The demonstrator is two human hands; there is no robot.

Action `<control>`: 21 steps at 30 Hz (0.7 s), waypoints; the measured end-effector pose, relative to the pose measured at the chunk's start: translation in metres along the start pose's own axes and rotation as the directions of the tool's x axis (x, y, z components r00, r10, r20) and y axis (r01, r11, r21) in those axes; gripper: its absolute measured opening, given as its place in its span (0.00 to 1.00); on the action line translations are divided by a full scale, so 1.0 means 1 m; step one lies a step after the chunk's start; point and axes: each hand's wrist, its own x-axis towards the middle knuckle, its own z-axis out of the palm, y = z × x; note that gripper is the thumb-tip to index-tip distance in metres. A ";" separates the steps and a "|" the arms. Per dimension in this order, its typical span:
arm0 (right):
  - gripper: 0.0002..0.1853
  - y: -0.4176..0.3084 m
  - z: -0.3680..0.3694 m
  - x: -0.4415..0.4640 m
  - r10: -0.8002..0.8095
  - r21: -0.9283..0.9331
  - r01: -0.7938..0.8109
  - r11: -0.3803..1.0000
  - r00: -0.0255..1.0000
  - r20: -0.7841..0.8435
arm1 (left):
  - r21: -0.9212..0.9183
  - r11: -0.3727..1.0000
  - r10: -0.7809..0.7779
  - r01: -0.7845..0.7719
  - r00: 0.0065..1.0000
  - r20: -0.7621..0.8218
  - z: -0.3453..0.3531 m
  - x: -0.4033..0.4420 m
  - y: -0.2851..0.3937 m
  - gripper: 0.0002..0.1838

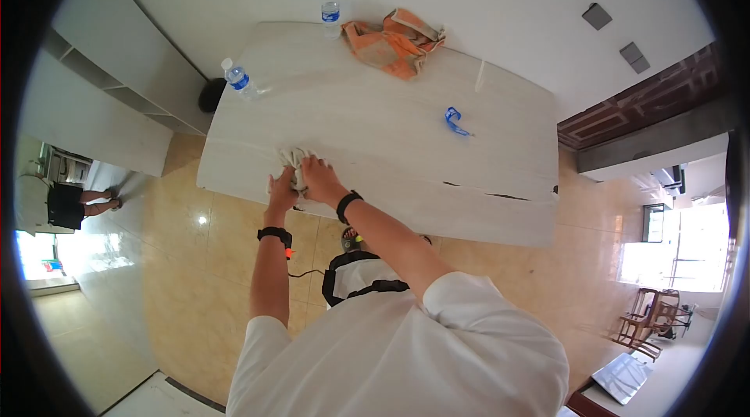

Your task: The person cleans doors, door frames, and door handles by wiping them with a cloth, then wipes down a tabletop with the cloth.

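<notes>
Near the table's front left edge, a crumpled off-white bundle [294,157] lies between my two hands. Its looped folds look like cloth or thick cord; the exact kind cannot be made out. My left hand [282,190] is closed on its near left side. From the right, my right hand [318,178] grips the same bundle with bent fingers. The hands are close together, and parts of the bundle are hidden under the fingers. Both wrists wear black bands.
On the white table [375,151] are a bottle [237,78] at left, another bottle [331,17] at the back, an orange and grey cloth [398,44], and a blue strip-like item [455,122]. Dark chips mark the front edge. Another person's legs [98,197] show far left.
</notes>
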 end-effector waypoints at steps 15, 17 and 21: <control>0.37 0.253 -0.116 -0.139 0.443 0.263 -0.490 0.831 0.869 0.219 | 0.015 0.937 0.336 -0.348 0.916 0.218 0.181 0.070 0.242 0.42; 0.36 0.291 -0.133 -0.166 0.539 0.279 -0.573 0.771 0.820 0.194 | 0.167 0.896 0.397 -0.412 0.910 0.118 0.208 0.079 0.295 0.41; 0.37 0.374 -0.148 -0.220 0.772 0.380 -0.751 0.541 0.622 0.129 | 0.214 0.853 0.515 -0.477 0.836 -0.190 0.235 0.072 0.424 0.34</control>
